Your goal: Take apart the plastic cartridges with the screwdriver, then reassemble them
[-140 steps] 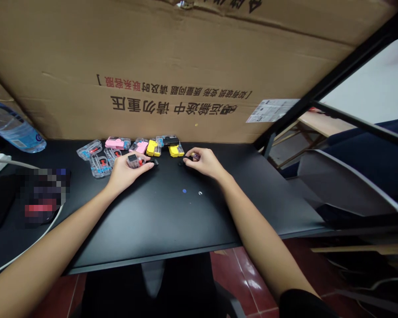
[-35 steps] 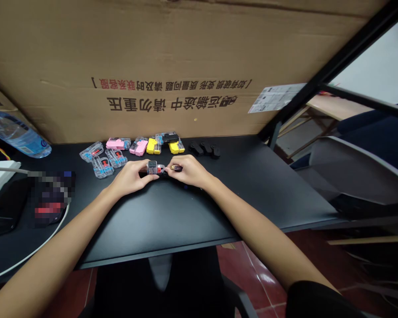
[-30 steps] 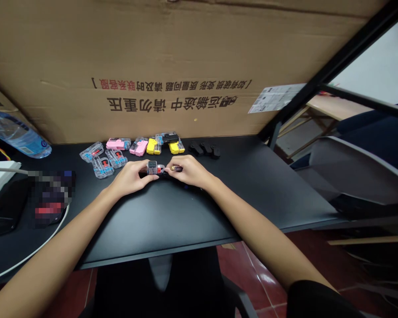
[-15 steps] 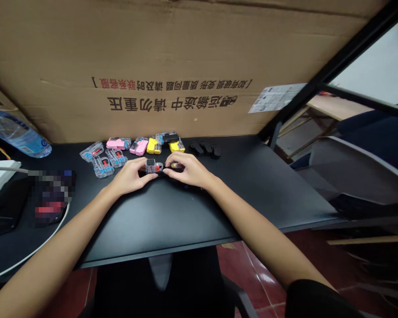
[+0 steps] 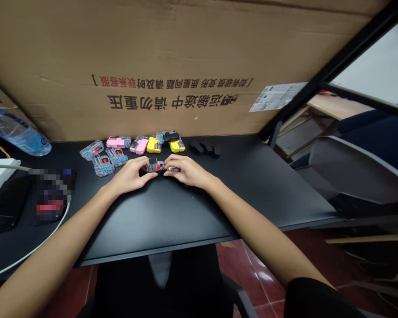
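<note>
A clear plastic case (image 5: 153,166) with a black square top and red insert points sideways, its long axis running left to right, between both hands above the black worktop (image 5: 172,216). The left hand (image 5: 129,176) pinches it closed; the right hand (image 5: 185,172) grips a small dark gold-tipped piece (image 5: 173,168) against its end. Farther off lie three clear red-cored cases (image 5: 102,165), two pink cases (image 5: 139,145), two yellow cases (image 5: 153,145) and three black pieces (image 5: 204,148).

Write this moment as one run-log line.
Left hand: clear plastic case | Right hand: brass-tipped dark part | Nearby: black pieces
</note>
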Demonstrator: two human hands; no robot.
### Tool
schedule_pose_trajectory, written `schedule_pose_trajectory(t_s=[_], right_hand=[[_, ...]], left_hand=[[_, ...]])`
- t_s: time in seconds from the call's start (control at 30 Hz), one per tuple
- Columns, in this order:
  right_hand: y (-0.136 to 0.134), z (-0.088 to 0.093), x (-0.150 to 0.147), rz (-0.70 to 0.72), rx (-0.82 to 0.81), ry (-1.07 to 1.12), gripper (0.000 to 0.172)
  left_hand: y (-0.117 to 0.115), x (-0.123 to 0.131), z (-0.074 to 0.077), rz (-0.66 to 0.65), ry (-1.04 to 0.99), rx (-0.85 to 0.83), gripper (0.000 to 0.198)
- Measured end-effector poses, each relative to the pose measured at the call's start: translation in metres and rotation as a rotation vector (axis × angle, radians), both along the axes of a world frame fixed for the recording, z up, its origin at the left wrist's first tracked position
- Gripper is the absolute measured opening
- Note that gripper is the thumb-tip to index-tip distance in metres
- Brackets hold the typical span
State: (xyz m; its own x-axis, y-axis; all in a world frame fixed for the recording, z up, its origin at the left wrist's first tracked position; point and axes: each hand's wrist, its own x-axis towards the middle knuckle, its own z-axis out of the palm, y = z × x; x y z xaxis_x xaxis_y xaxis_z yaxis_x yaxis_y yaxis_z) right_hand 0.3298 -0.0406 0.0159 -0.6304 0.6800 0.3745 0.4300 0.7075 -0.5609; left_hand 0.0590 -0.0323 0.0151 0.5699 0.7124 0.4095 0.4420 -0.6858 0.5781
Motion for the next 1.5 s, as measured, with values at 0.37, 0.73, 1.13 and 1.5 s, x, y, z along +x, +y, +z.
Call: schedule_pose_trajectory(t_s=[0.37, 0.73, 1.13, 1.5], right_hand=[[0.0, 0.003, 0.004, 0.022, -0.011, -0.035, 0.013], [0.007, 0.007, 0.011, -0.052, -0.006, -0.073, 0.013], [0.034, 0.035, 0.092, -0.876, 0.199, 0.294, 0.04], [0.034, 0.017, 0.076, -0.81, 0.11, -0.068, 0.025]], left_hand=[[-0.001, 0.001, -0.002, 0.001, -0.001, 0.017, 0.024], [-0.005, -0.002, 0.006, 0.026, 0.068, 0.037, 0.025], [-0.007, -0.004, 0.002, 0.051, 0.043, -0.058, 0.061], [-0.01, -0.002, 0.008, 0.077, 0.115, -0.06, 0.062]])
